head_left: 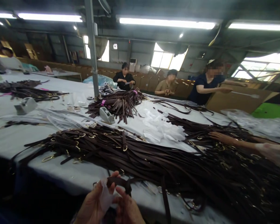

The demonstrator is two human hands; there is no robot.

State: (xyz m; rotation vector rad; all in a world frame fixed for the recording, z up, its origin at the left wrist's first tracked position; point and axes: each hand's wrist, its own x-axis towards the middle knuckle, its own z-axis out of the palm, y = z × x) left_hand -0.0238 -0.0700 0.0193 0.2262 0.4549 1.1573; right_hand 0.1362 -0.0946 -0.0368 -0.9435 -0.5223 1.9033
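At the table's near edge, my left hand (pixel 91 202) pinches a small thin white sheet (pixel 106 197) against a dark brown leather strap (pixel 118 183). My right hand (pixel 128 207) is closed on the same strap, close beside the left one. Part of the strap is hidden behind my fingers. Just beyond my hands lies a long heap of dark brown straps (pixel 140 152) with gold-coloured buckles and rings. A strap end hangs over the table edge to the right of my right hand.
Two tape dispensers (pixel 106 115) (pixel 25 105), a pile of crumpled white sheets (pixel 161 126) and bundled straps (pixel 121 102) lie on the white table (pixel 67 174). A co-worker's hand (pixel 220 137) rests on straps at right. Several people work beyond, one at a cardboard box (pixel 240 98). A post (pixel 92 49) rises behind.
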